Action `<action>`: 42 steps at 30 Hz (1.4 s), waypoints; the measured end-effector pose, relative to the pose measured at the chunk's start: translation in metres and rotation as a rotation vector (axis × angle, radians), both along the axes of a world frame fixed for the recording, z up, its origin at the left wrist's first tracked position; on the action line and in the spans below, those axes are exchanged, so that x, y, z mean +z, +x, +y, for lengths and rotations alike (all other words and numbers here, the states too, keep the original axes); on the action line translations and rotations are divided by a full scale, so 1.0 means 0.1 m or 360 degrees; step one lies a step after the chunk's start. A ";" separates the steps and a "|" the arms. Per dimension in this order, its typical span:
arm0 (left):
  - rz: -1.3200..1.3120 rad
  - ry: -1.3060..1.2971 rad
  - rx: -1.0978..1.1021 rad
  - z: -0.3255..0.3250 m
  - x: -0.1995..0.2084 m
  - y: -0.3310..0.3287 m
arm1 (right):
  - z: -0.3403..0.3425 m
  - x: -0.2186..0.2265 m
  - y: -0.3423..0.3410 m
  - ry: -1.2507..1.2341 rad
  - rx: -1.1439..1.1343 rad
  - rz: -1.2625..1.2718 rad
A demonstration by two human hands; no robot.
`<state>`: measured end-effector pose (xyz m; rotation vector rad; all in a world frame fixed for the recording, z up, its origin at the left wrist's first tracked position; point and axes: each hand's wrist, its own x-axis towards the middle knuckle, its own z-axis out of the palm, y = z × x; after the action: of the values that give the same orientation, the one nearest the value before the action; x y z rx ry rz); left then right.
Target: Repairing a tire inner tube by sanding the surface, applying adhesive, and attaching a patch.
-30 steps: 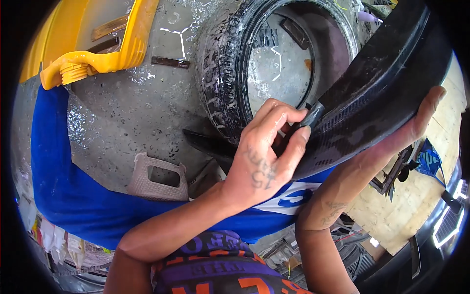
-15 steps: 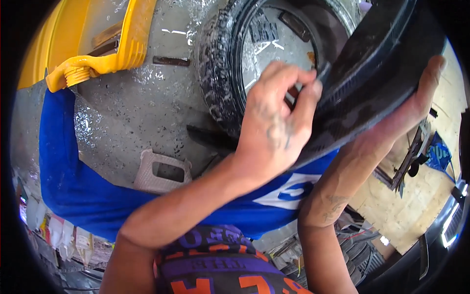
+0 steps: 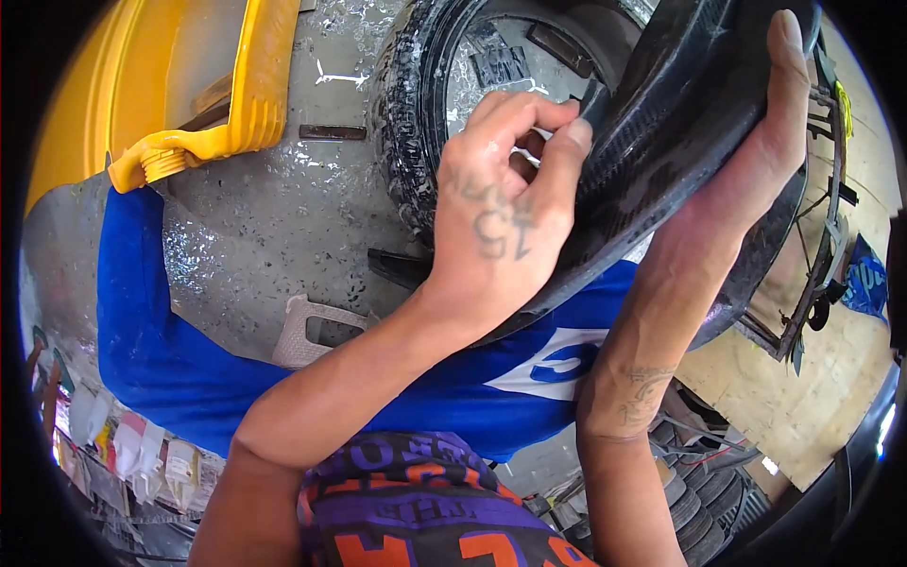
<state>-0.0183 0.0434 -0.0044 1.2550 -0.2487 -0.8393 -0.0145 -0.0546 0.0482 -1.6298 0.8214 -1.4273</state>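
A glossy black curved panel [image 3: 661,161] with a woven carbon-like pattern slants over my blue-trousered lap. My left hand [image 3: 510,198] is closed in a pinch at the panel's inner edge. A small dark strip [image 3: 593,96] shows at its fingertips; whether it is loose or part of the panel I cannot tell. Along the outer edge, my right hand [image 3: 779,118] grips the panel from the far right side, one digit stretched along the rim and the rest hidden beneath. Just beyond my left hand lies a wet black tyre [image 3: 402,142].
A yellow plastic part [image 3: 255,76] stands at the left by my foot. On the wet floor are a dark bar [image 3: 332,132] and a pale perforated plastic frame [image 3: 300,326]. At the right lie a plywood sheet [image 3: 756,406] and a dark metal frame [image 3: 822,255].
My left hand has shifted slightly left and up, still pinched. The right hand and the panel have moved a little left, uncovering more of the metal frame at the right.
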 end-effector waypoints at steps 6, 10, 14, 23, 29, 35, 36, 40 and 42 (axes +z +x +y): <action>-0.0230 0.0076 -0.0029 0.14 -0.06 -0.02 | 0.02 0.07 0.03 -0.0004 -0.0014 -0.0062; -0.0087 -0.0222 0.0112 0.33 -0.12 -0.25 | -0.20 0.48 -0.09 0.1058 0.0238 -0.0507; -0.0168 0.0011 -0.0011 -0.09 -0.09 0.07 | -0.44 0.15 -0.24 0.0642 0.0370 0.0041; 0.0096 0.0045 -0.0192 0.03 -0.38 0.14 | -0.31 0.08 -0.23 0.0679 0.0388 -0.0092; 0.0206 -0.0064 -0.0087 0.51 -0.14 -0.05 | -0.29 0.19 -0.27 0.0684 0.0297 0.0043; -0.0191 -0.0191 0.0180 0.31 -0.27 -0.20 | -0.24 0.12 -0.25 0.0660 0.0258 0.0106; -0.0039 -0.0232 0.0192 0.40 -0.18 -0.27 | -0.26 0.15 -0.26 0.0661 0.0278 0.0095; -0.0211 -0.0191 0.0040 0.04 -0.22 -0.05 | -0.39 0.25 -0.35 0.0758 0.0420 0.0093; -0.0186 -0.0256 0.0096 0.30 -0.28 -0.24 | -0.38 0.13 -0.26 0.0806 0.0565 0.0004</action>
<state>-0.0427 0.0730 -0.0327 1.1560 -0.3636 -0.6817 -0.0410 -0.0922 0.0610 -1.3032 0.7706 -0.8804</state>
